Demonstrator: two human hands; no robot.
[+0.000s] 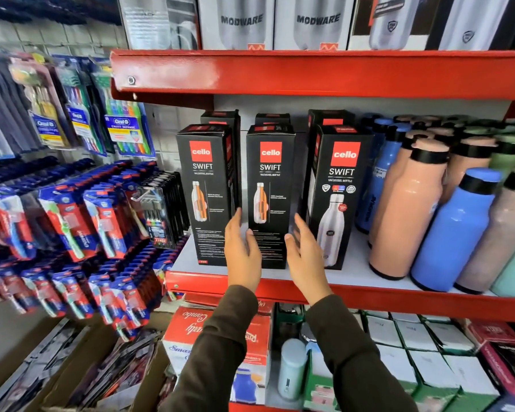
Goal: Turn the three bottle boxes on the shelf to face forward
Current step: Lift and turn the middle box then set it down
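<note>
Both hands flank the middle box (269,197): left hand (243,248) at its 8 o'clock edge, right hand (305,254) at 4 o'clock, fingers spread, gripping nothing yet. Three black boxes stand upright along the shelf (280,276) front; left box (208,194) at 9 o'clock, right box (338,197) at 3 o'clock. Cardboard is likely stiff, smooth, top-heavy; hold low on both side faces. Loose bottles (411,209) crowd beyond.
</note>
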